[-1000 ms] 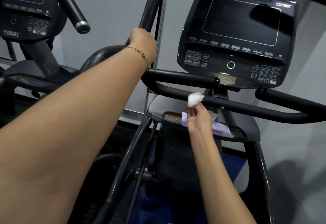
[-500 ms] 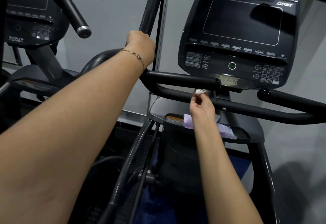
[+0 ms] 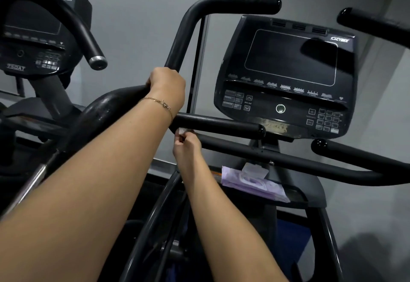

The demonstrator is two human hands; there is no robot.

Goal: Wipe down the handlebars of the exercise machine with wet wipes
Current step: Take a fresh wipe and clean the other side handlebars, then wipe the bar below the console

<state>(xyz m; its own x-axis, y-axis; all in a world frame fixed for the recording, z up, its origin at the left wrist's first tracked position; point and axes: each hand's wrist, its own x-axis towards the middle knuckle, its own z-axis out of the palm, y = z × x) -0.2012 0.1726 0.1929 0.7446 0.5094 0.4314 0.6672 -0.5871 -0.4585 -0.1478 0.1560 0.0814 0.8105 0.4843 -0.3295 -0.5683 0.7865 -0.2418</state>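
Observation:
My left hand (image 3: 167, 84) is closed around the black upright handlebar (image 3: 184, 28) where it bends, a thin gold bracelet on the wrist. My right hand (image 3: 186, 146) pinches a small white wet wipe (image 3: 182, 131) against the underside of the short horizontal grip bar (image 3: 221, 124), near its left end. Below that runs the long lower handlebar (image 3: 288, 157). A purple pack of wet wipes (image 3: 250, 182) with its flap open lies on the machine's tray under the console.
The black console (image 3: 286, 75) with screen and keypad stands to the right. Another machine with its own console (image 3: 33, 37) and a chrome-tipped handle (image 3: 96, 60) is at the left. A grey wall lies behind. Frame tubes (image 3: 155, 215) run down between my arms.
My right hand has carried the wipe up and left, from above the pack to the left end of the short grip bar. My left hand kept its hold on the upright bar.

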